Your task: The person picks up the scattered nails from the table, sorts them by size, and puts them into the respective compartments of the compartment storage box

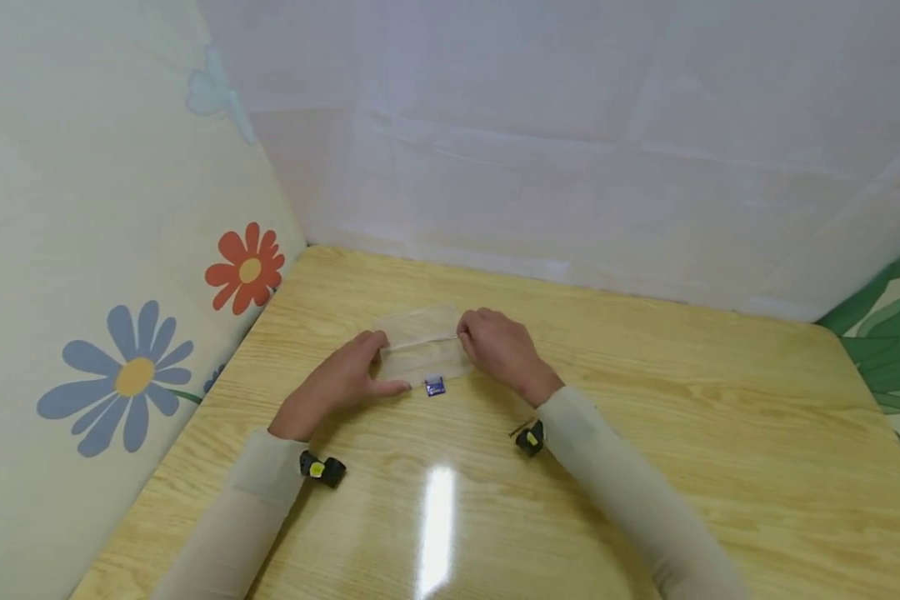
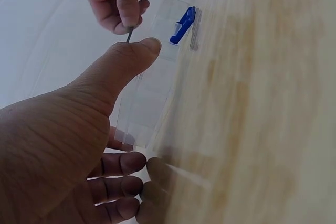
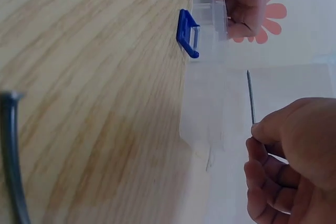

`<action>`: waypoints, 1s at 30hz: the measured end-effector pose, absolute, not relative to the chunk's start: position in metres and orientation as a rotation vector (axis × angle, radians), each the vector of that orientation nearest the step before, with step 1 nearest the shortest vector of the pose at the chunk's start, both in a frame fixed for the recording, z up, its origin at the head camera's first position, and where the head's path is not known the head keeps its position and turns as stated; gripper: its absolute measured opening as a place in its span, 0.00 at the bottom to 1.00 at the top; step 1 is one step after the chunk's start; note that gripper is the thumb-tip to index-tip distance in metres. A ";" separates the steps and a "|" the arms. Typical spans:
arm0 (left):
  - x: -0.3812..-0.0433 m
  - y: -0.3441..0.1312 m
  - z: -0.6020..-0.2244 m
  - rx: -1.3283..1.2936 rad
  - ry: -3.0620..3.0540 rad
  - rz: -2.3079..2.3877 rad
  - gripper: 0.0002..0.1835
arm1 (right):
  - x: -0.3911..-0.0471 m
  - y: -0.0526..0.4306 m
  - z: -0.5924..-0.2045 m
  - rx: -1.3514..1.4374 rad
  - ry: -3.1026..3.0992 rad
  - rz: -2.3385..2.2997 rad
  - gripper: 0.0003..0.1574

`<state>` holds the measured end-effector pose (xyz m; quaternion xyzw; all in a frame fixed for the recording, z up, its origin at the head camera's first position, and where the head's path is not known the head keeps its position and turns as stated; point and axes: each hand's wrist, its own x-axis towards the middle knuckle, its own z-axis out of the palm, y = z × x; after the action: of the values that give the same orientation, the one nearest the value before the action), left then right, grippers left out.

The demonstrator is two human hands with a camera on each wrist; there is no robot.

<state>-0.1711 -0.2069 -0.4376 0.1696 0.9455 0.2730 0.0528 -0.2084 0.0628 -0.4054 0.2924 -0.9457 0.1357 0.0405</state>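
Note:
A clear plastic box (image 1: 423, 360) lies on the table with its see-through lid (image 1: 420, 323) folded open at the back. Its blue latch (image 3: 184, 32) hangs off the front side. My left hand (image 1: 337, 379) grips the box's left end, thumb (image 2: 149, 46) at the front and the other fingers round the end. Over the right part of the box, my right hand (image 1: 501, 346) pinches a thin metal nail (image 3: 250, 95) between thumb and forefinger. In the right wrist view the nail's pointed tip faces toward the left hand, above the box.
The wooden table (image 1: 390, 517) runs to a pale cloth wall (image 1: 570, 167) behind and a flower-printed one (image 1: 82, 250) at left. A blurred dark rod with a flat head (image 3: 11, 156) shows close to the right wrist camera. Each wrist wears a small black camera (image 1: 322, 469).

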 end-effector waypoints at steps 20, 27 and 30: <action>-0.173 -0.205 -0.438 0.526 2.864 0.832 0.37 | -0.197 0.099 -0.395 0.759 -2.867 0.644 0.11; -0.172 -0.206 -0.438 0.519 2.865 0.837 0.36 | -0.192 0.121 -0.392 0.752 -2.883 0.624 0.11; -0.172 -0.206 -0.437 0.522 2.867 0.834 0.36 | -0.189 0.132 -0.392 0.733 -2.895 0.618 0.11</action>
<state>-0.1720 -0.2056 -0.4374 0.1718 0.9445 0.2746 0.0553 -0.1890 0.1316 -0.3921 0.2400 -0.9483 0.2025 0.0460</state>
